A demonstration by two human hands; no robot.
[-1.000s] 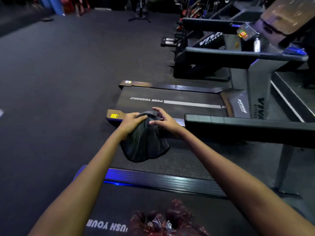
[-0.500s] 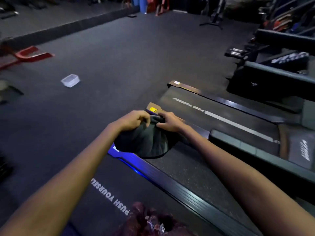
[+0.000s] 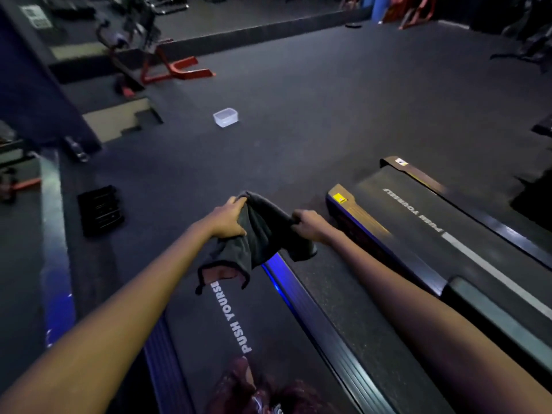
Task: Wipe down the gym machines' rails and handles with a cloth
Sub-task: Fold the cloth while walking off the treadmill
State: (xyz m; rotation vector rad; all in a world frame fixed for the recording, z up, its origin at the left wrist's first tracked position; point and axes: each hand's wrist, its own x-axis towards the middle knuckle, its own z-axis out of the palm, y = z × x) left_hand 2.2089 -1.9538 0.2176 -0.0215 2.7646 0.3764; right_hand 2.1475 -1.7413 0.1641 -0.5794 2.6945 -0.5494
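Note:
A dark grey cloth (image 3: 263, 234) hangs in the air between both hands, above the rear end of a treadmill. My left hand (image 3: 228, 218) grips its left top edge, and my right hand (image 3: 310, 224) grips its right top edge. Below the cloth runs the treadmill's blue-lit side rail (image 3: 301, 300), beside a belt (image 3: 221, 324) printed "PUSH YOURSELF". A second treadmill (image 3: 418, 216) lies to the right, its dark handrail (image 3: 493, 318) crossing the lower right.
A clear plastic tub (image 3: 225, 117) sits on the dark rubber floor ahead. A black block (image 3: 101, 210) lies on the floor at left. Red-framed gym equipment (image 3: 176, 67) stands at the back left. A blue-edged machine base (image 3: 53, 243) runs along the left.
The view has swung left, away from the treadmill handrails toward the open floor. My hands have drawn apart, spreading the bunched cloth out between them.

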